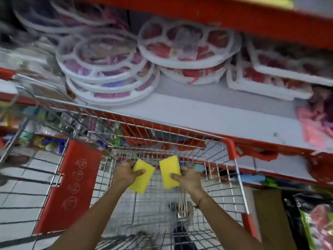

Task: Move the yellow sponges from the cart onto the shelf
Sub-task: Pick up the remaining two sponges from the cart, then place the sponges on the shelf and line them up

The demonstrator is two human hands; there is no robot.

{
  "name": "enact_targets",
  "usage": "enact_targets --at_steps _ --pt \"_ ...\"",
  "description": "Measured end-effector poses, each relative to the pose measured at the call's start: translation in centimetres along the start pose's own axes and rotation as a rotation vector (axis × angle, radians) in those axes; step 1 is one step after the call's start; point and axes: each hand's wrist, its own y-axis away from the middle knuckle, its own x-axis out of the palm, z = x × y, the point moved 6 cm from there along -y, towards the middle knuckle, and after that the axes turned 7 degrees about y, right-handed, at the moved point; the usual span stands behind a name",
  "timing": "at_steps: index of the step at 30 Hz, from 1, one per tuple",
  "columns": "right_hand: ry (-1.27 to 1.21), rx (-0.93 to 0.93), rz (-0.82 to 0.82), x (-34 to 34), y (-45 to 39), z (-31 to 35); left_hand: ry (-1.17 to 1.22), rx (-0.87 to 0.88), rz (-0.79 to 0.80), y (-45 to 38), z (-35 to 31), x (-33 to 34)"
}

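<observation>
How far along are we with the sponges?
Nothing looks shelved yet: no yellow sponge shows on the white shelf. In hand: the left hand grips one yellow sponge, the right hand another, both above the cart. Left: set both on the shelf; the blurred cart shows no other sponges.

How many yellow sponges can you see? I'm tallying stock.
2: one sponge in the left hand, one sponge in the right hand, both above the cart. Others may be hidden.
</observation>
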Motion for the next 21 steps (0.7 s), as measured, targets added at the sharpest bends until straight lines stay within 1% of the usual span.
enact_targets --at_steps 3,5,8,14,17,19,21 --pt "-0.041 -0.054 -0.046 -4.1 1.7 1.7 0.075 0.057 -0.035 1.6 -4.5 -2.0" --pt "-0.078 -0.114 -0.106 -7.2 3.1 3.4 0.154 0.157 -0.064 2.8 -8.2 -3.6" --pt "-0.129 -0.159 -0.154 -10.6 4.8 5.4 0.231 0.247 -0.039 4.0 -12.6 -4.9" --pt "-0.191 -0.269 -0.275 -17.3 8.3 8.8 0.276 0.385 -0.027 7.1 -21.1 -7.8" --pt "-0.226 -0.292 -0.342 -20.9 9.5 10.4 0.358 0.457 -0.004 9.1 -25.2 -9.2" --pt "-0.304 -0.323 -0.366 -23.1 10.0 11.1 0.433 0.473 0.007 9.9 -27.3 -10.0" --pt "-0.381 -0.363 -0.355 -25.2 10.6 12.1 0.529 0.481 0.028 10.7 -29.6 -10.8"
